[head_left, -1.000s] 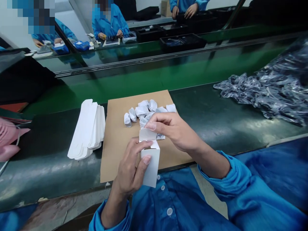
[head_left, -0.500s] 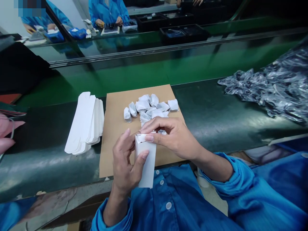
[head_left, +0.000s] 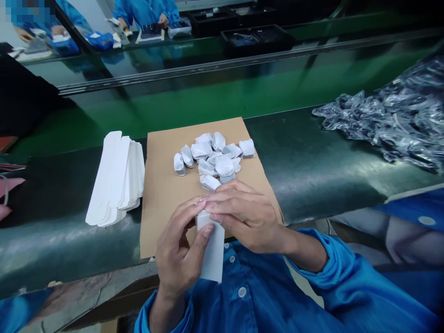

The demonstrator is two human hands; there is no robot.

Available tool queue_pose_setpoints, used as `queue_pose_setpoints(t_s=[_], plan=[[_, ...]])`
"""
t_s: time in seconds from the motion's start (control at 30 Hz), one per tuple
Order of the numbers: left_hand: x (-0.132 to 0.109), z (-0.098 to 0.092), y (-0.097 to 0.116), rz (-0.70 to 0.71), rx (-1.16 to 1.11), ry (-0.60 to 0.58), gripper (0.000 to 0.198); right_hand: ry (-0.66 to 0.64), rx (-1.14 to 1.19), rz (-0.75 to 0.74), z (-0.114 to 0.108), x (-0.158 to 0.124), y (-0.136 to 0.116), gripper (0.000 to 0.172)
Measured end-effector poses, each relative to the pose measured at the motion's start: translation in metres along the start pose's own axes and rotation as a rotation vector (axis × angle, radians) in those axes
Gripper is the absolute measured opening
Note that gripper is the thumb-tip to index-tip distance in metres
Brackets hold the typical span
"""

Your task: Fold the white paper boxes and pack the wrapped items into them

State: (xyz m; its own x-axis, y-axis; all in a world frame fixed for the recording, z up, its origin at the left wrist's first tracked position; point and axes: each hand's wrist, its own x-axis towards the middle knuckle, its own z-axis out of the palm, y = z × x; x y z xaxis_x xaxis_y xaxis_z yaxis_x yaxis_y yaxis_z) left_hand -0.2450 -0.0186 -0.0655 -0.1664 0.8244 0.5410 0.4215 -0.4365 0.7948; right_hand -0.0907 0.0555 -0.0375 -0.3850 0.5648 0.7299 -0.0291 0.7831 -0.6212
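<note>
A narrow white box [head_left: 212,252] stands tilted in front of my body, over the near edge of a brown cardboard sheet [head_left: 159,199]. Its sides are gripped by my left hand [head_left: 180,245], thumb on the near face. My right hand [head_left: 246,215] is closed over the box's top end, its fingers covering the flap. The fingertips of both hands meet there. Just beyond my hands, several small white wrapped packets [head_left: 225,165] lie on the cardboard. Left of the sheet is a stack of flat white cartons [head_left: 116,180].
The dark green bench [head_left: 294,162] carries a heap of clear plastic bags [head_left: 391,120] at the right. Behind a green partition [head_left: 208,99], black trays [head_left: 256,40] stand on another bench, where people in blue work. Pink material [head_left: 9,189] is at the left edge.
My right hand has moved down over the box's top, and its fingers now cover the flap that showed before. My left fingers have closed in towards the top. The view has shifted slightly.
</note>
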Motion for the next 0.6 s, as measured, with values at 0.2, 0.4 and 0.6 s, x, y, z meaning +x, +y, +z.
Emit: queue_pose_setpoints(t_s=[0.2, 0.4, 0.6], plan=[[-0.005, 0.001, -0.001, -0.085, -0.087, -0.012, 0.045, -0.014, -0.223, -0.149, 0.002, -0.006, 0.003, 0.007], [-0.006, 0.006, -0.006, -0.068, -0.066, 0.122, 0.03, -0.157, -0.253, -0.155, -0.002, -0.009, 0.01, 0.015], [0.01, 0.007, -0.029, 0.008, 0.03, 0.65, 0.027, -0.363, 0.072, 0.639, 0.007, -0.043, 0.003, 0.075]])
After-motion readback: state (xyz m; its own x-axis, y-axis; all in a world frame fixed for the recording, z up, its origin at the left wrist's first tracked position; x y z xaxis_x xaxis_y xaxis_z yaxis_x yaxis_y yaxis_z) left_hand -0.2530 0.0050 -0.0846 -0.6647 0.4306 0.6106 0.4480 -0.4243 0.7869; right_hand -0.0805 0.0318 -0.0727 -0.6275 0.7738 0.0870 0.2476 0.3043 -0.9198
